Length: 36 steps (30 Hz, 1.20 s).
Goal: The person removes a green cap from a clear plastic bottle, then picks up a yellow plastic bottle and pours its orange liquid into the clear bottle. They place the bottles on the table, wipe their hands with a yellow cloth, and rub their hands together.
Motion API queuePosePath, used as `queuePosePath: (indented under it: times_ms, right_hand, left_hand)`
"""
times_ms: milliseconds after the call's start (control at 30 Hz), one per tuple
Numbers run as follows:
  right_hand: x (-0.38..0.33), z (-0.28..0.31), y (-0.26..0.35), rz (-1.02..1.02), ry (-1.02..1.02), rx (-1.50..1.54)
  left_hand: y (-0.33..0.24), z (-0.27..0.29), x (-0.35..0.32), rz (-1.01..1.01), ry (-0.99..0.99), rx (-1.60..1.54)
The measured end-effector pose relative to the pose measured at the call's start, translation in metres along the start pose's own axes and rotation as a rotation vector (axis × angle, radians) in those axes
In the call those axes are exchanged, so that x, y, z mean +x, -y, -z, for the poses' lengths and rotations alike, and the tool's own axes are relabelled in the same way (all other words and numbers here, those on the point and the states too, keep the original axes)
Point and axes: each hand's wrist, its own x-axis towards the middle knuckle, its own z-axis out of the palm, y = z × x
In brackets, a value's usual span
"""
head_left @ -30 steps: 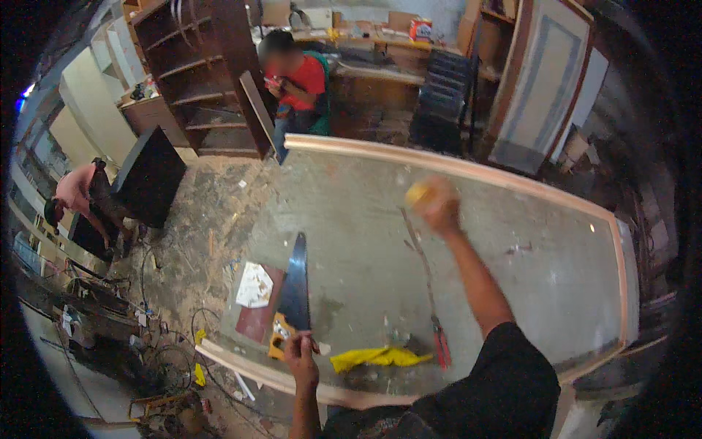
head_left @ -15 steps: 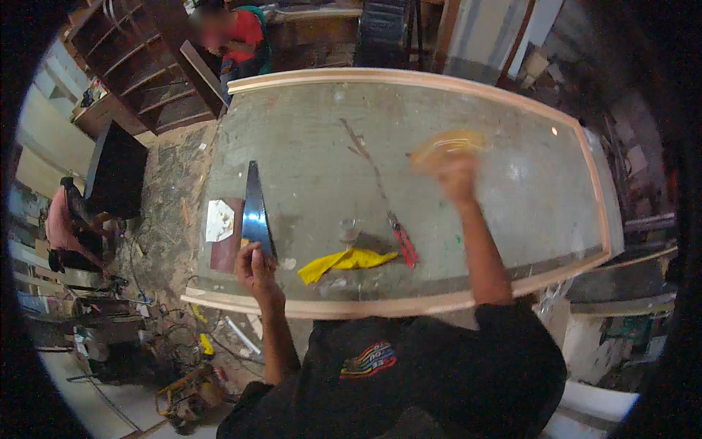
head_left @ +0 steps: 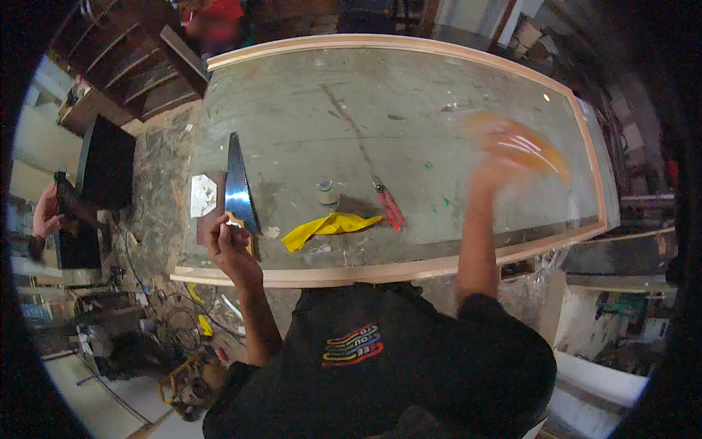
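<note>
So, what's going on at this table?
The person's right hand holds a blurred yellow-orange thing, its kind unclear. Their left hand is at the handle of a saw; whether it grips is hard to tell. The saw, a yellow cloth and a red-handled tool lie on the table.

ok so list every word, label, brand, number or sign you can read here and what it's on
Black shirt: coloured lettering in several lines on the front; I won't copy out its words.
Saw: no text can be made out.
Red-handled tool: too small to tell.
</note>
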Motion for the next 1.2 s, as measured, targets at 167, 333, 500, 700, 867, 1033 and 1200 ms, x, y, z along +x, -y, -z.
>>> queuePosePath:
  times_ms: [167, 333, 500, 700, 867, 1033, 1200]
  right_hand:
    - [0.038, 0.028, 0.031, -0.106, -0.635, 0.481]
    - [0.008, 0.01, 0.023, -0.305, -0.153, 0.381]
    - [-0.016, 0.002, 0.038, -0.49, -0.076, 0.329]
    - [0.02, 0.006, 0.074, -0.245, -0.457, 0.347]
    - [0.026, 0.042, 0.071, -0.348, -0.584, 0.507]
    - [0.023, 0.033, 0.092, -0.388, -0.702, 0.561]
    - [0.037, 0.029, 0.129, -0.161, -0.734, 0.485]
  left_hand:
    - [-0.006, -0.013, -0.002, -0.017, 0.05, -0.086]
    - [-0.01, -0.017, -0.002, -0.044, 0.068, -0.064]
    - [-0.012, -0.014, -0.002, -0.062, 0.082, -0.065]
    - [-0.01, -0.017, -0.008, 0.005, 0.095, -0.052]
    - [-0.012, -0.023, -0.008, 0.005, 0.172, -0.09]
    - [-0.014, -0.03, -0.008, -0.011, 0.128, -0.1]
    - [-0.017, -0.028, -0.009, -0.037, 0.113, -0.055]
